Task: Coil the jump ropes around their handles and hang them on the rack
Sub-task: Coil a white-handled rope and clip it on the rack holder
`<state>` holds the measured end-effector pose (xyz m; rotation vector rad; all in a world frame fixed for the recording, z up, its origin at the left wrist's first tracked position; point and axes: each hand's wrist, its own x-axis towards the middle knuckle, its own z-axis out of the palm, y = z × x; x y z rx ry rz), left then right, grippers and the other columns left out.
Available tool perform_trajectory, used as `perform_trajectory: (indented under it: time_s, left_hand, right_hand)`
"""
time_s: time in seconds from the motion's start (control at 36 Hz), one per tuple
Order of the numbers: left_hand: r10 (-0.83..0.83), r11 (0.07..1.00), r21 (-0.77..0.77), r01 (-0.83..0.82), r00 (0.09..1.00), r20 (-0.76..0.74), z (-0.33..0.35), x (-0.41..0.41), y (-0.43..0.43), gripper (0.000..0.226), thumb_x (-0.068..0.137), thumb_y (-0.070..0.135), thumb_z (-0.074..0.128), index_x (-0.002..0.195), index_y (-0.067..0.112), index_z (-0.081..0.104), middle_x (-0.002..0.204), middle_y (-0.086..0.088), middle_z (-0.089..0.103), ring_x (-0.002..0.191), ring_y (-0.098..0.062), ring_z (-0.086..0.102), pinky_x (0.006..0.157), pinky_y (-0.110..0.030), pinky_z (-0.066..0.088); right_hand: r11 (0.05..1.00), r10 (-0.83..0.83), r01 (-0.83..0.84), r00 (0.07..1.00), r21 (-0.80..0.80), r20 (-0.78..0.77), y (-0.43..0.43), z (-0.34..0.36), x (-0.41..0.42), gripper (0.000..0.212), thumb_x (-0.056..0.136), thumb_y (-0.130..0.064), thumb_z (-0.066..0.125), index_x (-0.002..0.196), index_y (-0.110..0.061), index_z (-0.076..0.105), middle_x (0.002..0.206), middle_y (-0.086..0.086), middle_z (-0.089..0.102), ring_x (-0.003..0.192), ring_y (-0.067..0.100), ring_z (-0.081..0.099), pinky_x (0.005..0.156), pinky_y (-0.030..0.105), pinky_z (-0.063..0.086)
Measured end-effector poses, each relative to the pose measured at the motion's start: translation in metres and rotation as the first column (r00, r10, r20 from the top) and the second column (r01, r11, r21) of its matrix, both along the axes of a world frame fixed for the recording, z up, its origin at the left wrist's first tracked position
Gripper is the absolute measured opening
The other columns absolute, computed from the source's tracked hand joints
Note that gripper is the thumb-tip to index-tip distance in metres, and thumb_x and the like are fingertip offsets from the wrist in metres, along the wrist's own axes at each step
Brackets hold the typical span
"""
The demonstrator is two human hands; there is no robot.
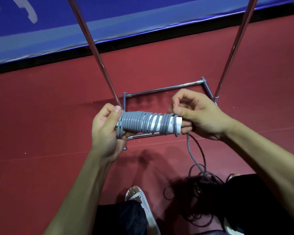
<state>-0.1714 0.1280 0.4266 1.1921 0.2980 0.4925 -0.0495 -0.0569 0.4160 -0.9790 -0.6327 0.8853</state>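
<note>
Head view: white writing on the blue banner [58, 22] is unreadable. The handles [177, 123], wound in grey rope [134, 123], lie level between the grips, above the rack [165, 89] base. The left grip [105, 128] clasps one end; the right grip [197, 116] pinches the rope at the other.

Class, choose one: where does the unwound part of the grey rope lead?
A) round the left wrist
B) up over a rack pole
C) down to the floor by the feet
C: from the white handles, the grey rope hangs below the right hand down to the red floor.
</note>
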Motion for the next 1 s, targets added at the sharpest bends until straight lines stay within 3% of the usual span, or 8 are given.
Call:
perform_trajectory:
  time_s: [0.17, 0.31, 0.56, 0.67, 0.78, 0.83, 0.92, 1.0]
  left_hand:
    - [0.031, 0.993, -0.116, -0.027, 0.999, 0.030, -0.008, 0.002, -0.006, 0.027, 0.099, 0.011, 0.036, 0.073, 0.014, 0.035, 0.054, 0.007, 0.045, 0.045, -0.003, 0.044, 0.044, -0.020, 0.045]
    - [0.041, 0.991, -0.129, -0.036, 0.998, 0.038, -0.008, 0.005, -0.009, 0.021, 0.093, 0.015, 0.041, 0.073, 0.013, 0.035, 0.052, 0.007, 0.047, 0.043, -0.003, 0.046, 0.041, -0.019, 0.045]
    - [0.182, 0.975, -0.123, -0.187, 0.982, -0.057, -0.012, 0.013, -0.010, 0.030, 0.102, 0.010, 0.039, 0.072, 0.015, 0.038, 0.055, 0.006, 0.052, 0.049, -0.005, 0.054, 0.047, -0.028, 0.054]
    - [0.235, 0.963, -0.109, -0.245, 0.967, -0.097, -0.013, 0.014, -0.011, 0.029, 0.102, 0.011, 0.042, 0.073, 0.013, 0.039, 0.054, 0.005, 0.054, 0.050, -0.008, 0.056, 0.047, -0.030, 0.055]
    - [0.258, 0.958, -0.098, -0.268, 0.961, -0.105, -0.012, 0.015, -0.011, 0.029, 0.102, 0.011, 0.042, 0.073, 0.013, 0.040, 0.055, 0.004, 0.053, 0.051, -0.009, 0.056, 0.046, -0.029, 0.053]
    - [0.265, 0.957, -0.094, -0.274, 0.960, -0.094, -0.011, 0.016, -0.012, 0.030, 0.102, 0.011, 0.042, 0.072, 0.013, 0.039, 0.054, 0.005, 0.052, 0.050, -0.008, 0.055, 0.045, -0.027, 0.052]
    - [0.268, 0.956, -0.102, -0.276, 0.960, -0.085, -0.010, 0.016, -0.011, 0.031, 0.102, 0.010, 0.041, 0.072, 0.013, 0.038, 0.053, 0.005, 0.053, 0.050, -0.008, 0.056, 0.045, -0.026, 0.051]
    - [0.277, 0.954, -0.098, -0.285, 0.957, -0.083, -0.011, 0.016, -0.011, 0.029, 0.102, 0.011, 0.042, 0.073, 0.012, 0.039, 0.055, 0.004, 0.054, 0.051, -0.009, 0.058, 0.047, -0.028, 0.052]
  right_hand:
    - [0.991, 0.107, -0.092, 0.979, 0.094, -0.172, 0.001, -0.001, 0.000, 0.023, 0.075, -0.027, 0.079, 0.080, -0.012, 0.062, 0.082, 0.013, 0.044, 0.050, 0.006, 0.038, 0.042, 0.016, 0.035]
    - [0.999, 0.035, -0.029, 0.976, 0.029, -0.216, 0.001, -0.001, 0.000, 0.011, 0.071, -0.014, 0.074, 0.076, -0.011, 0.065, 0.061, 0.002, 0.048, 0.045, 0.005, 0.039, 0.038, 0.014, 0.033]
    - [0.909, -0.404, 0.411, 0.910, -0.070, 0.091, 0.014, -0.009, -0.012, 0.021, 0.090, 0.006, 0.056, 0.077, -0.009, 0.064, 0.071, -0.002, 0.062, 0.052, 0.005, 0.051, 0.049, 0.016, 0.043]
    - [0.907, -0.384, 0.408, 0.903, -0.103, 0.194, 0.015, -0.014, -0.014, 0.032, 0.097, 0.001, 0.052, 0.079, -0.021, 0.067, 0.074, 0.010, 0.053, 0.053, 0.014, 0.042, 0.052, 0.030, 0.045]
    - [0.893, -0.396, 0.421, 0.903, -0.159, 0.167, 0.017, -0.013, -0.014, 0.037, 0.095, 0.002, 0.050, 0.074, -0.022, 0.067, 0.074, 0.013, 0.042, 0.053, 0.012, 0.031, 0.046, 0.025, 0.037]
    - [0.891, -0.413, 0.424, 0.906, -0.163, 0.096, 0.016, -0.012, -0.013, 0.026, 0.084, -0.001, 0.052, 0.073, -0.017, 0.069, 0.065, 0.011, 0.037, 0.053, 0.013, 0.032, 0.048, 0.024, 0.034]
    - [0.911, -0.389, 0.391, 0.920, -0.133, 0.036, 0.013, -0.013, -0.013, 0.019, 0.080, -0.017, 0.056, 0.084, -0.002, 0.066, 0.071, 0.011, 0.054, 0.064, 0.019, 0.045, 0.053, 0.028, 0.039]
    - [0.914, -0.364, 0.394, 0.902, -0.099, 0.234, 0.009, -0.018, -0.014, 0.043, 0.074, -0.042, 0.074, 0.091, -0.004, 0.063, 0.088, 0.009, 0.063, 0.074, 0.017, 0.056, 0.062, 0.033, 0.048]
